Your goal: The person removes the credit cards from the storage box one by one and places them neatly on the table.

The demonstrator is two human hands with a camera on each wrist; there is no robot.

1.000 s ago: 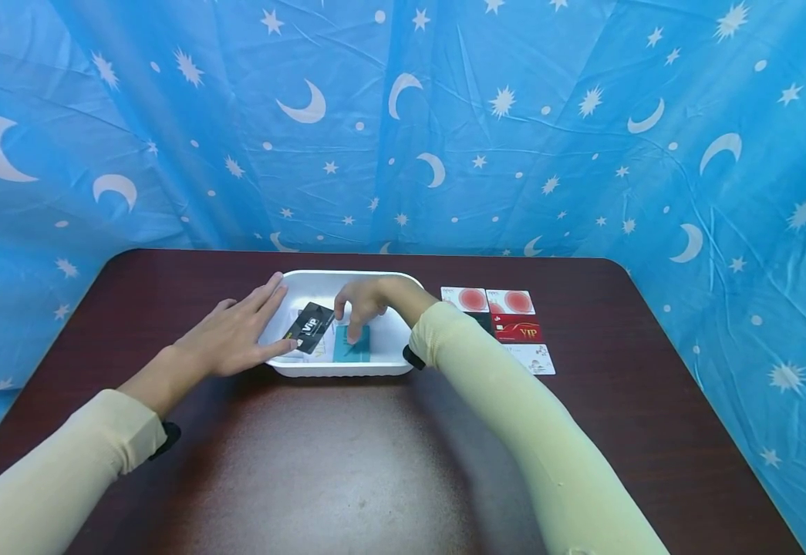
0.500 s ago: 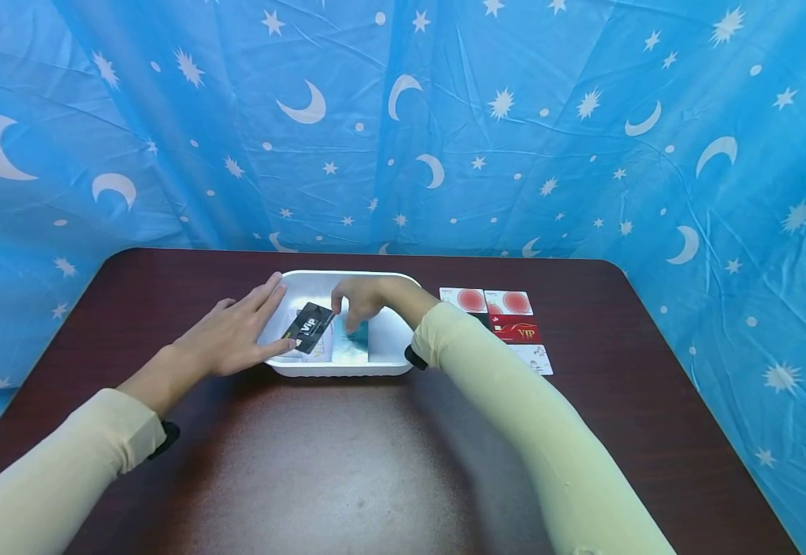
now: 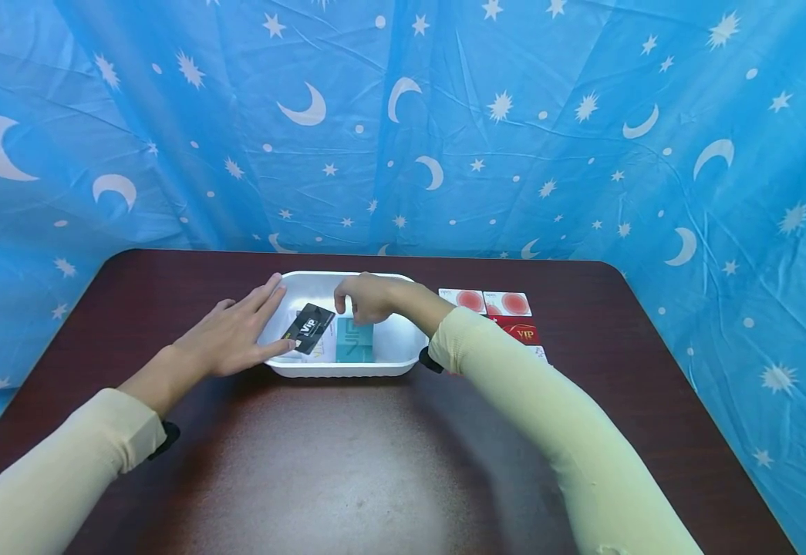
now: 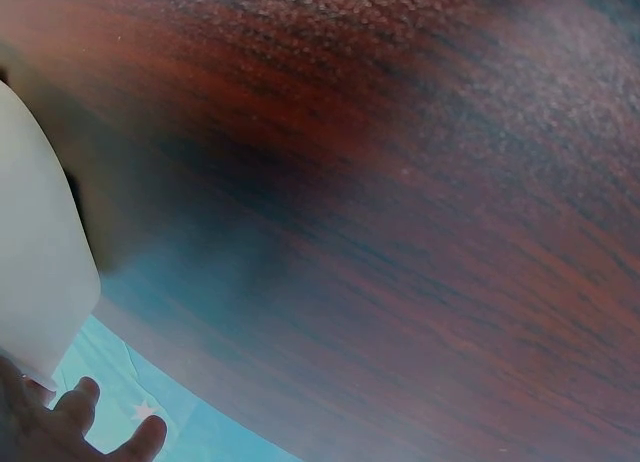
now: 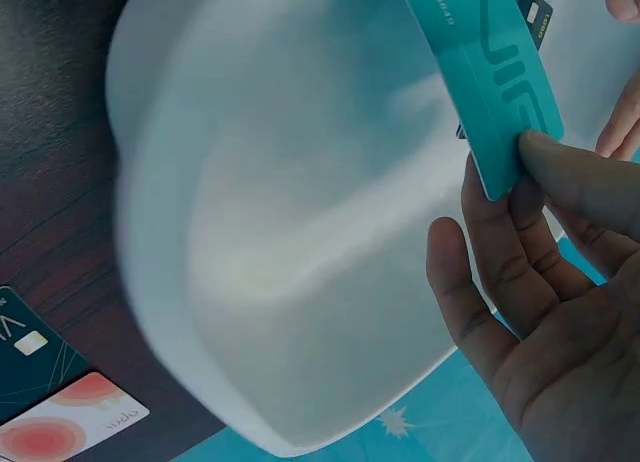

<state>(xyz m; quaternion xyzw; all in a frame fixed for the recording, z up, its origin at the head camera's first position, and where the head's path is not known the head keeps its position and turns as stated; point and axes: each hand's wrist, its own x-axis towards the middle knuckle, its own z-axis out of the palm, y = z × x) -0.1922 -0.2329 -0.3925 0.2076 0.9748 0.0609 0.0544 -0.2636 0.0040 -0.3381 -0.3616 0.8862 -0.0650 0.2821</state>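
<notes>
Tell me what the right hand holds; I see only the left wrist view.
Observer: The right hand pinches a teal VIP card.
Operator: Is the left hand near any card?
Observer: In the head view its thumb tip overlaps the black VIP card's corner; I can't tell whether they touch.
Operator: Any cards outside the white tray?
Observer: Yes, a red VIP card lies on the table, to the tray's right.
</notes>
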